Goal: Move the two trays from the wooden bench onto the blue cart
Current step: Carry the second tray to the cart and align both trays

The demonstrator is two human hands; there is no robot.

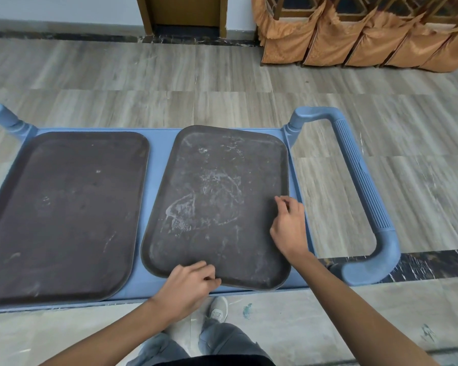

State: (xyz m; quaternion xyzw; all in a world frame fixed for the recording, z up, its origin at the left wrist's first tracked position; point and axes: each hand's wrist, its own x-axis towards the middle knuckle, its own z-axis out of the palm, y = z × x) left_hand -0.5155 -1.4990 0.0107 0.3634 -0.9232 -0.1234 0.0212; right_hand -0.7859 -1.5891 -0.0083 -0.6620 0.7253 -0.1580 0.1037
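Note:
Two dark brown trays lie flat side by side on the top of the blue cart [159, 159]. The left tray [64, 212] lies alone, with no hand on it. The right tray [217, 196] is scuffed with white marks and sits slightly turned. My left hand [188, 289] is curled on this tray's near rim, close to its left corner. My right hand [288, 225] is curled over its right rim, about halfway along. The wooden bench is out of view.
The cart's blue push handle [360, 180] loops out to the right, and another handle post [8, 120] stands at the far left. Chairs with orange covers [354, 40] line the back right wall. My shoe [218, 310] is under the cart's near edge.

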